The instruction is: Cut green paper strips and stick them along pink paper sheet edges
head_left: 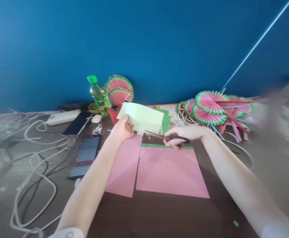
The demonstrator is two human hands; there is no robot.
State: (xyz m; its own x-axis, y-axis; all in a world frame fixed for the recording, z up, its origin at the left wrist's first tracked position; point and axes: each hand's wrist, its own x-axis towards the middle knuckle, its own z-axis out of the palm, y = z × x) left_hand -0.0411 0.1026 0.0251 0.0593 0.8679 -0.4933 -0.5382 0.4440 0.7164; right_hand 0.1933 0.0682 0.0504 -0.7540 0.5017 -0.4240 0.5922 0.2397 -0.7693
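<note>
Between thumb and fingers, my left hand (122,129) grips a pale green sheet of paper (141,117) by its left side, raised above the table. My right hand (177,137) is closed round the dark handles of a pair of scissors (156,135). Their blades point left, spread apart at the lower edge of the pale sheet; I cannot tell whether they touch it. Below lie two pink sheets, a larger one (170,172) on the right and another (124,168) on the left. A narrow green strip (166,145) runs along the larger sheet's top edge.
Pleated pink-and-green paper fans (210,107) are piled at the back right; more fans (119,89) stand beside a green-capped bottle (97,94). A phone (85,158), a white power bank (63,117) and looped white cables (35,165) lie left. Green paper (166,119) sits behind my hands.
</note>
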